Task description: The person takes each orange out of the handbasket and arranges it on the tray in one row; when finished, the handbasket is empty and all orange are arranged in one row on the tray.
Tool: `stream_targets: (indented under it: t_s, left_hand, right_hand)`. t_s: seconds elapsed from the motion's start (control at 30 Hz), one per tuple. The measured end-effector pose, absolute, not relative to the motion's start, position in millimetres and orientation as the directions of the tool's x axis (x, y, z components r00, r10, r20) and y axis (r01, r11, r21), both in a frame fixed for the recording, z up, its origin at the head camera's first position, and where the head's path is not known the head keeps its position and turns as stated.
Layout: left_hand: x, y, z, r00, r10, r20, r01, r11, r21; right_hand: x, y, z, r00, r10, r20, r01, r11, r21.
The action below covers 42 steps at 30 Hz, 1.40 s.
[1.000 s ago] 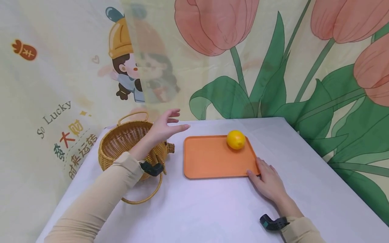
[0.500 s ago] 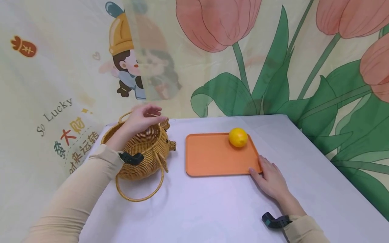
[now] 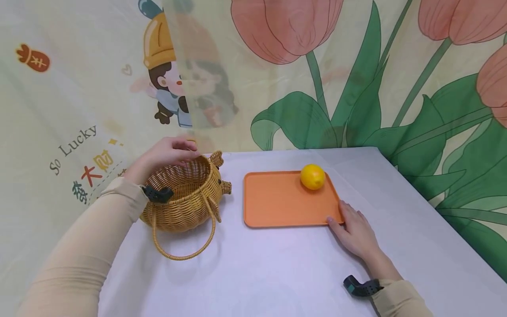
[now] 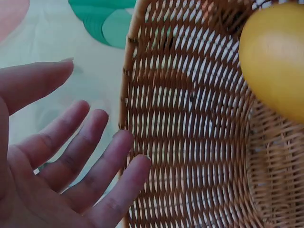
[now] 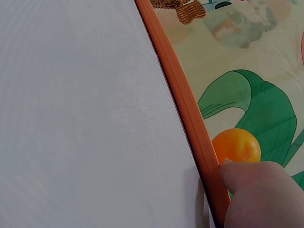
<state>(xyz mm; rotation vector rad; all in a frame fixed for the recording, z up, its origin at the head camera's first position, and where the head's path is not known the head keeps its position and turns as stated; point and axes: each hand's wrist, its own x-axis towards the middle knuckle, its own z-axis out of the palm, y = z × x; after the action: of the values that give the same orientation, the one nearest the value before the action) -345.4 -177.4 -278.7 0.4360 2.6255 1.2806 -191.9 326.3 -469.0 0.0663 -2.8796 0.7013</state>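
My left hand (image 3: 168, 152) hovers at the far left rim of a pig-shaped wicker basket (image 3: 186, 215), fingers spread and relaxed with nothing in them. Inside the basket, the left wrist view shows a smooth yellow fruit (image 4: 278, 61), cut off by the frame; the head view hides it. A yellow lemon (image 3: 313, 177) sits in the far right corner of an orange tray (image 3: 277, 200). My right hand (image 3: 356, 233) holds the tray's near right corner, thumb at the front rim and fingers along the right side. The right wrist view shows that thumb (image 5: 251, 183) against the rim.
The basket's long looped handle (image 3: 184, 257) droops onto the white tablecloth (image 3: 253, 273) in front of it. Behind the table hangs a curtain (image 3: 222, 66) printed with tulips and a cartoon child. The basket stands left of the tray.
My left hand has moved left, from over the basket's right side to its far left rim. The right hand keeps its place at the tray corner; the head view has shifted slightly.
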Motion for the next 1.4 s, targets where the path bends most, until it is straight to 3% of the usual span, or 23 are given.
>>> stream_targets:
  t_s: [0.13, 0.47, 0.8, 1.13, 1.3, 1.4]
  left_hand:
    - [-353.7, -186.9, -280.1, -0.934, 0.337, -0.116, 0.132, 0.629, 0.766]
    - [-363.6, -198.6, -282.2, -0.901, 0.349, -0.257, 0.159, 0.817, 0.554]
    - [-367.2, -192.5, -295.5, -0.873, 0.366, -0.322, 0.128, 0.809, 0.573]
    - [-365.9, -185.4, -314.7, -0.82, 0.442, -0.364, 0.081, 0.719, 0.69]
    - [-366.2, -178.4, -319.9, -0.767, 0.487, -0.418, 0.086, 0.724, 0.684]
    - [-367.3, -176.5, -324.2, -0.717, 0.497, -0.489, 0.018, 0.714, 0.7]
  right_hand:
    - [-192.0, 326.6, -470.5, -0.984, 0.002, 0.18, -0.081, 0.888, -0.452]
    - [-192.0, 320.8, -471.0, -0.986, 0.016, 0.164, -0.063, 0.881, -0.469]
    - [-193.9, 319.5, -473.1, -0.985, 0.017, 0.169, -0.063, 0.887, -0.458]
    - [-194.8, 318.7, -471.3, -0.986, 0.013, 0.164, -0.064, 0.888, -0.455]
    - [-194.1, 321.3, -469.5, -0.987, 0.013, 0.163, -0.063, 0.888, -0.455]
    - [-194.1, 324.3, -469.3, -0.986, 0.015, 0.165, -0.062, 0.889, -0.454]
